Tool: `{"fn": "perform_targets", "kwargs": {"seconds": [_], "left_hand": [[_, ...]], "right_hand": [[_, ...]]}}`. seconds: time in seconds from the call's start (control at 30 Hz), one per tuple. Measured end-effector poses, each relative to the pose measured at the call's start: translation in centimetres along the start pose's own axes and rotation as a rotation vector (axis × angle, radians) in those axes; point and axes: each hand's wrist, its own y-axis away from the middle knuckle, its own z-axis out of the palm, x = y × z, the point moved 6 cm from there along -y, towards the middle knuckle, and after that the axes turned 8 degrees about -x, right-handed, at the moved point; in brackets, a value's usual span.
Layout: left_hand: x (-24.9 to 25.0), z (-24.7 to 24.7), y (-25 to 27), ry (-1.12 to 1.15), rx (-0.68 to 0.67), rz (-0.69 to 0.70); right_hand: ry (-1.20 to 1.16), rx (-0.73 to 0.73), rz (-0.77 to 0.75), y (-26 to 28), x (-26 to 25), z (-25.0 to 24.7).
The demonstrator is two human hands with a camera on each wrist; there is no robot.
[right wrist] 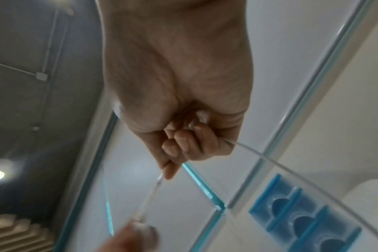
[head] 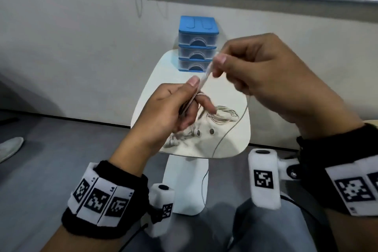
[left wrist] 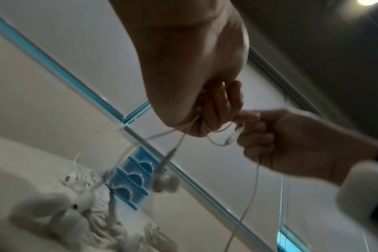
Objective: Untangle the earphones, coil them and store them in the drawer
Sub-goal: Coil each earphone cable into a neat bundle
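**Drawing the cable straight between two pinches**

We hold the thin white earphone cable (head: 205, 76) above the small white rounded table (head: 235, 147). Our left hand (head: 173, 108) has its fingers curled round a gathered bunch of cable, thumb pressing on top. Our right hand (head: 263, 71) pinches the same strand a little higher, so a short stretch runs taut between the two.

To do this step well, we judge it best to keep the left grip loose enough for the cable to slide, pull with the right in short draws, and stop where a knot snags rather than tug it tighter.

The head view shows a coiled white earphone bundle (head: 225, 114) lying on the table and the blue three-drawer plastic organiser (head: 197, 44) at the far edge, all drawers closed. The left wrist view alone shows a white earbud (left wrist: 165, 183) dangling free below our left hand. The right wrist view shows the strand leaving our right hand on both sides.
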Motion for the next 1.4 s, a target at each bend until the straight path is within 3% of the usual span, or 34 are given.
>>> {"fn": "perform_targets", "kwargs": {"seconds": [0.1,0.17,0.23,0.37,0.47,0.53,0.63,0.83,0.93,1.07,1.17,1.27,1.4], "left_hand": [[0.6,0.5,0.3,0.305,-0.028,0.042],[0.9,0.1,0.2,0.395,0.004,0.088],[0.8,-0.4,0.0,0.376,0.067,0.101],[0.1,-0.9,-0.1,0.22,0.165,0.071],[-0.2,-0.8,0.2,0.004,0.142,0.037],[0.3,-0.6,0.6,-0.078,0.108,0.042],[1.6,-0.4,0.6,-0.111,0.043,0.091],[3.6,-0.1,0.3,0.128,-0.109,0.102],[4.0,-0.5,0.3,0.211,-0.053,0.121],[3.7,-1.4,-0.1,0.357,0.112,0.141],[3.3,-1.8,-0.3,0.087,0.181,0.122],[3.2,-1.0,0.0,-0.225,0.129,0.017],[2.8,-0.1,0.2,-0.094,0.018,-0.065]], "right_hand": [[-0.062,0.184,0.074,0.0,3.1,-0.2],[-0.076,0.168,0.168,0.3,5.4,1.5],[-0.035,0.028,0.245,0.7,6.6,4.0],[0.219,-0.389,0.289,2.0,4.9,7.9],[0.272,-0.483,0.226,2.1,1.6,7.5],[0.178,-0.41,0.162,1.4,0.0,5.8],[0.047,-0.188,0.061,0.3,-0.7,2.6],[-0.174,0.105,0.046,0.0,2.0,0.9],[-0.236,0.085,0.13,0.5,3.4,3.2],[-0.132,-0.267,0.201,2.0,3.3,7.0],[-0.014,-0.47,0.145,2.8,0.7,7.1],[-0.073,-0.365,0.028,2.1,-2.3,4.4],[-0.168,-0.002,-0.003,0.6,-1.6,0.3]]}}
